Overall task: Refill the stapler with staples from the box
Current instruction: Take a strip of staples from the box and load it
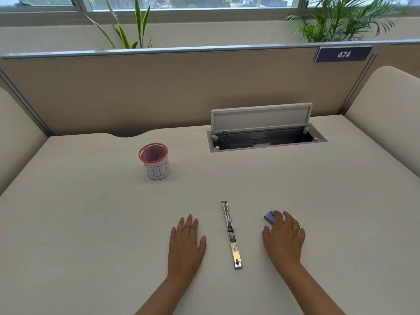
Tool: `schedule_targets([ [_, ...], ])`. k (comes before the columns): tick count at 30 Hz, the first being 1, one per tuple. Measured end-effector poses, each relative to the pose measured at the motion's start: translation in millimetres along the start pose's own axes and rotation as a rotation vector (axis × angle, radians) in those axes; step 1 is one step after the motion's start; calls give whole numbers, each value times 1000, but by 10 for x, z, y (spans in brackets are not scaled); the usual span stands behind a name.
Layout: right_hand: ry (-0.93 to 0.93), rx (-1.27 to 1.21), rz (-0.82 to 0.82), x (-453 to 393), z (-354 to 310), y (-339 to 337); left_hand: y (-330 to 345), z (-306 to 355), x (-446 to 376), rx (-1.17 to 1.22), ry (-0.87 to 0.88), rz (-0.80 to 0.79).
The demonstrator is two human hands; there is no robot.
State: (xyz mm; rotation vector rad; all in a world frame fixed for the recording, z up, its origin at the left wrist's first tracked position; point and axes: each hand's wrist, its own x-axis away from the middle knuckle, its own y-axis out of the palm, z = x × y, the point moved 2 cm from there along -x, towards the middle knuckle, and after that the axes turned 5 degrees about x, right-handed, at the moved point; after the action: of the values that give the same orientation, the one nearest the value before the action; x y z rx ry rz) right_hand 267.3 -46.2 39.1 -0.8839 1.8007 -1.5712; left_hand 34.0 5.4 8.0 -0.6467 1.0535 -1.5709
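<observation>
A slim metal stapler with purple ends lies swung fully open in one long line on the white desk, between my hands. My left hand rests flat on the desk to its left, fingers straight and holding nothing. My right hand lies to the stapler's right, its fingertips on a small purple staple box that it partly hides. Whether the fingers grip the box does not show.
A pink mesh cup wrapped in paper marked "BIN" stands at the back left. An open cable hatch with a raised lid sits at the back right. A beige partition with a plate reading 474 closes the desk's far side.
</observation>
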Motion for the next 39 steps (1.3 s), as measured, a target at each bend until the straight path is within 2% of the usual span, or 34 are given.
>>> schedule_targets([
  [2,-7,-7,-20,14,14,-7,-6,-8,3,19,-4,0],
  [5,-75,-48,67,33,13,-47,-9,-38,-8,37,-25,-34],
  [8,-82,-65,20,17,-9,-113,-41,-38,-43,121,-66,-42],
  [10,-105,-198,14,13,-39,-129,-102,16,-60,265,-132,6],
  [13,-165,-471,26,88,-149,-243,-239,170,-48,578,-241,194],
  [15,-222,-588,16,146,-238,-307,-336,338,-49,748,-268,253],
  [19,-326,-710,-66,283,-433,-399,-391,638,-82,955,-316,199],
  [24,-465,-777,-189,442,-602,-454,-383,779,-99,1255,-596,68],
  [26,-466,-822,-217,485,-621,-437,-404,759,-94,1286,-658,89],
  [29,-455,-833,-176,544,-612,-419,-462,729,-98,1278,-654,137],
  [34,-569,-683,5,649,-560,-385,-566,697,-139,1308,-663,197],
  [39,-682,-568,75,696,-566,-391,-639,691,-191,1307,-668,243],
])
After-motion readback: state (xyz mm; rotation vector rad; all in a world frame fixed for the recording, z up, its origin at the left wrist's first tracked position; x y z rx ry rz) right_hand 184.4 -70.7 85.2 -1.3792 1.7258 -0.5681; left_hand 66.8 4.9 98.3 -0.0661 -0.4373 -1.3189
